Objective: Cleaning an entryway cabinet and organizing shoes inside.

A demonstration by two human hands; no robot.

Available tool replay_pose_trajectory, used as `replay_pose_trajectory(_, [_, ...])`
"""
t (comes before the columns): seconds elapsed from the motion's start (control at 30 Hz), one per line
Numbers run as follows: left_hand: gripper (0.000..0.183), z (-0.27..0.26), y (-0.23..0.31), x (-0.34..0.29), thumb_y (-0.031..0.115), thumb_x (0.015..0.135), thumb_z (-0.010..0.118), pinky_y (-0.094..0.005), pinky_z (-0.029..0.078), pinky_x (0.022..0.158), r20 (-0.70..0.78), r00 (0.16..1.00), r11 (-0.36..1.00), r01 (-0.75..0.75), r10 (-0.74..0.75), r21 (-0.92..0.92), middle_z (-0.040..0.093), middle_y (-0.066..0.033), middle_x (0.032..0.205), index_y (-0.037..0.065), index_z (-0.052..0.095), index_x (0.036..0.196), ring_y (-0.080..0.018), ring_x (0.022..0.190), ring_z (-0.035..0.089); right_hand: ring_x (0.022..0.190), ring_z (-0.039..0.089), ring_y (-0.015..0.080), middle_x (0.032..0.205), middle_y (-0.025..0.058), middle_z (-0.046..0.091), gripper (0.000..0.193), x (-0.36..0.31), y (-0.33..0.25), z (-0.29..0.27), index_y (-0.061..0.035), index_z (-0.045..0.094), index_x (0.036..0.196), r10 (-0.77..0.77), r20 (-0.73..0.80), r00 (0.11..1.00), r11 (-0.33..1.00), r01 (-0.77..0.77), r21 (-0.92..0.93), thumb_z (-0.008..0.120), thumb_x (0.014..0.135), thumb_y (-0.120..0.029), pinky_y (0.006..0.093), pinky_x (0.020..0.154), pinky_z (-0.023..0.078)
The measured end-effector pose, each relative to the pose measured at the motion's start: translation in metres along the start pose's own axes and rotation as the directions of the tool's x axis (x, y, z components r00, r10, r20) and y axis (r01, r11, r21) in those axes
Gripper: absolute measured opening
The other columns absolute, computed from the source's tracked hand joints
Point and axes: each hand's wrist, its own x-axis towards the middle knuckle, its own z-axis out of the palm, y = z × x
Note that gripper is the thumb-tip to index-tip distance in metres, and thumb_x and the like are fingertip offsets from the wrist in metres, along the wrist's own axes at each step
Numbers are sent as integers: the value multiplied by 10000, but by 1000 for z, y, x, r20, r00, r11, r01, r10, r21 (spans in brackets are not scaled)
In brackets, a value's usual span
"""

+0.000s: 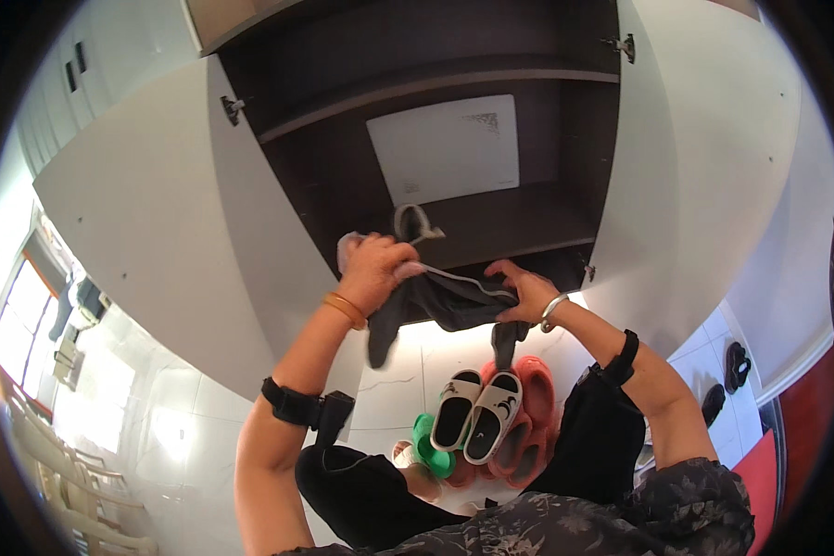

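Note:
A dark grey cloth piece with a pale cord or edging along its top hangs between my hands, in front of the cabinet's lower opening. My left hand is closed on its upper left part, and a loop of pale cord sticks up beyond the fingers. Something whitish shows beside that hand, too blurred to name. At the cloth's right end, my right hand grips the edge between thumb and curled fingers. Dark ends of the cloth dangle below both hands. What kind of article it is does not show.
The cabinet's left door and right door stand wide apart. A white panel leans inside, below a shelf. White slippers, green slippers and reddish ones lie on the floor between my legs.

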Motion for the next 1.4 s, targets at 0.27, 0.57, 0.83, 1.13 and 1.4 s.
replay_pose_trajectory(0.27, [153,-12,64,-10,279,746,648,-326,300,739,16,981,944,-182,194,-277,474,-7,727,156,623,833,-195,753,448,1100,470,239,1183,146,476,736,10,-68,40,-36,395,1221,-164,112,980,781,60,622,753,667,-364,343,949,369])
replay_pose_trajectory(0.57, [842,18,31,-70,353,672,749,-377,380,911,-69,887,638,272,-456,-720,411,-177,1137,142,277,1336,-273,1032,443,996,532,166,1088,92,568,497,1,-61,46,16,552,1088,216,-201,956,497,70,865,668,760,-339,272,856,419])
replay_pose_trajectory(0.83, [1198,28,99,-76,211,621,809,-385,273,1018,44,963,240,111,-266,-964,301,-232,1324,94,-106,1384,-280,1228,337,958,551,128,1009,25,590,270,-14,-114,35,-52,547,1091,-97,4,995,349,30,937,579,824,-80,279,807,472])
replay_pose_trajectory(1.13, [686,-18,46,-64,-47,701,657,-291,396,932,-229,898,562,24,-375,-826,483,-88,1146,64,313,1284,-170,1070,475,882,547,115,952,75,611,365,6,-163,12,7,595,998,-450,-137,883,711,447,544,665,781,-278,259,799,438])
replay_pose_trajectory(1.4, [371,-195,13,-111,70,865,513,-276,373,946,-532,824,975,102,-195,-198,541,-71,1145,74,466,1233,-150,1066,503,931,589,164,1014,108,623,370,-16,-143,-8,-14,570,1114,-478,-189,858,779,514,359,608,826,-243,304,804,475])
